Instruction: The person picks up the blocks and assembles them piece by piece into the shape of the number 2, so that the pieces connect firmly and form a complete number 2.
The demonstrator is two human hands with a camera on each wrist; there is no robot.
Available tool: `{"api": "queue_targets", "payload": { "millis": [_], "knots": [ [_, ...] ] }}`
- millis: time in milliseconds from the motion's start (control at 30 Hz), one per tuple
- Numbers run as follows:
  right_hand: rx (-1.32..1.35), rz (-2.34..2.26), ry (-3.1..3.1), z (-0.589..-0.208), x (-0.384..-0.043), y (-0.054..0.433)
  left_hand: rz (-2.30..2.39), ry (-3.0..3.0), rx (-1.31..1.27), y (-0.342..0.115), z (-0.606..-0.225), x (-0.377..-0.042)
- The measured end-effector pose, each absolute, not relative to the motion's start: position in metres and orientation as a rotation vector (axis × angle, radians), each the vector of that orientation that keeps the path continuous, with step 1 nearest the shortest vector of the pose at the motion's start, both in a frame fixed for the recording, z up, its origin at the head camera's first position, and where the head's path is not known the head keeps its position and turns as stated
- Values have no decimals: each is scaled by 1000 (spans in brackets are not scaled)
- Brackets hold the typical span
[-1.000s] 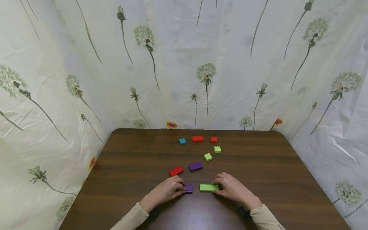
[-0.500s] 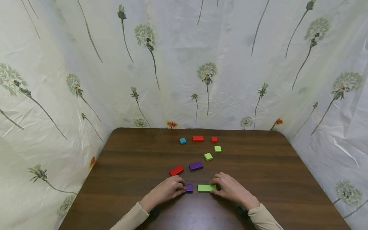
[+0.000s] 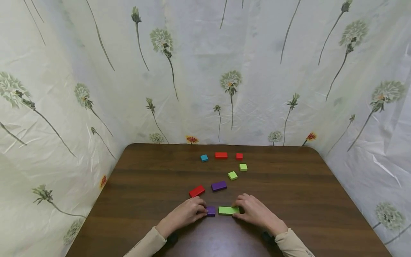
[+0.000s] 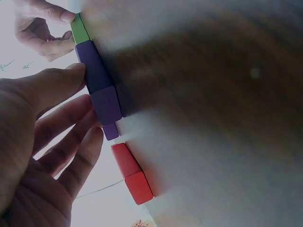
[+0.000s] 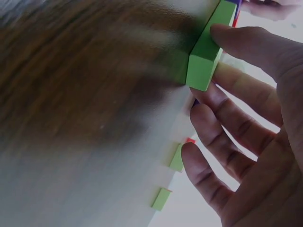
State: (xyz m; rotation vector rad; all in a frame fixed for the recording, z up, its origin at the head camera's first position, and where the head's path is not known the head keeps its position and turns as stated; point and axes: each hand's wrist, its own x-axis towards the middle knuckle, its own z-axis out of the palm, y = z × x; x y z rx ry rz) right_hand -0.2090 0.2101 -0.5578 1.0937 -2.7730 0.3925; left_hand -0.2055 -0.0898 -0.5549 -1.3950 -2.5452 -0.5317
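Note:
Near the front middle of the table, my left hand (image 3: 184, 216) pinches a purple block (image 3: 211, 211) at its left end; the fingers hide part of it. In the left wrist view, the thumb lies along the near side of this purple block (image 4: 97, 68). Just to its right, a long light-green block (image 3: 227, 211) lies in line with it, a narrow gap between them. My right hand (image 3: 257, 213) grips the green block by its right end. Seen from the right wrist, thumb and fingers stand on opposite sides of the green block (image 5: 206, 56).
Beyond the hands lie a red block (image 3: 197, 191) and another purple block (image 3: 219, 186). Farther back are two small green blocks (image 3: 232, 175), a small red one (image 3: 239, 156), a longer red one (image 3: 221, 155) and a small blue one (image 3: 204, 157). A flower-patterned curtain (image 3: 199, 71) surrounds the wooden table (image 3: 144, 178).
The right hand has slid the green block leftward, narrowing the gap to the purple block. My left hand and its purple block have stayed in place.

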Motion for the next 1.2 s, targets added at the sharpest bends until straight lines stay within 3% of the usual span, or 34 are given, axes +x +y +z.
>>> {"api": "queue_targets", "payload": {
  "millis": [1200],
  "knots": [
    [1128,371,-2771,-557,-210,198,-555,-2563,-1397,-89,-552,-205]
  ]
}}
